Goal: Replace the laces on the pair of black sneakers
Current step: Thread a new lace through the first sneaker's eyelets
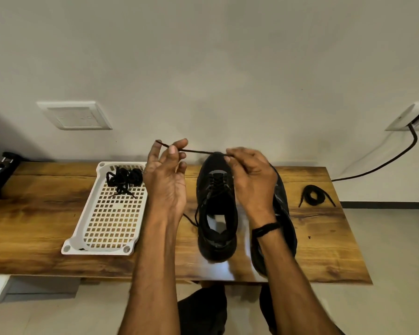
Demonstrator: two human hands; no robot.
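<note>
**Observer:** Where is the lace, and how is it held?

**Operator:** I have one lace (198,151) drawn taut between two pinches; my left hand (165,180) nips it between thumb and forefinger near its free tip; my right hand (252,180) nips it further along. I judge that I stretch it this way to straighten it before threading.

**Observer:** And the shoes?

**Operator:** Two; one sneaker (217,213) stands directly beneath the grip, toe away from me, lace crossed through its eyelets, placed handy for the work; the other sneaker (284,201) lies below and outboard of my right hand, half hidden by that arm.

**Observer:** Spare laces?

**Operator:** One coiled lace (312,194) sits on the table (46,213), well right of the grip, probably waiting for the second shoe; one tray (102,251) just left of my left hand holds a tangled heap (124,180); I cannot count its strands.
</note>
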